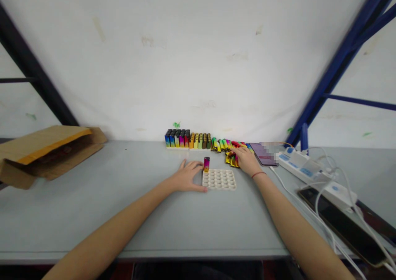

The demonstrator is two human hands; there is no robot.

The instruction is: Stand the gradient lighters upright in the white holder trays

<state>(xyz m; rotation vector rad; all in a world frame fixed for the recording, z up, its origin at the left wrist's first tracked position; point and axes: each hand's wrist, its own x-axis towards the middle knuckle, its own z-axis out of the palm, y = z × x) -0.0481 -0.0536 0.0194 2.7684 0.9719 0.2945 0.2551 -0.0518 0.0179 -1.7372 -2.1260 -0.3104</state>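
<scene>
Head view: two bare hands over a grey table (148, 230), one pale tray (219, 188) of round pockets between them. Left hand (186, 178) is at the tray's left side, thumb and fingers spread wide in a C. Thumb tip by the front left corner, index fingertip right beside the single lighter (206, 164); can't tell if it touches. That lighter, magenta to yellow with a dark top, stands upright at the tray's back left corner; the other pockets in sight hold nothing. Right hand (246, 161), red cord (258, 174) at the wrist, is half curled, palm down on the loose lighters (232, 160) behind the tray's right end; can't tell if it grips one. More shiny lighters lie behind, toward the wall. Left of those, two packed blocks stand upright: dark-topped lighters (177, 138) and gold-topped lighters (200, 140), side by side. Right of the right hand: purplish-screened phone (262, 156), white power strip (312, 174), white cables, dark phone (340, 222). Far left: open brown paper bag (49, 145), lying on its side.
</scene>
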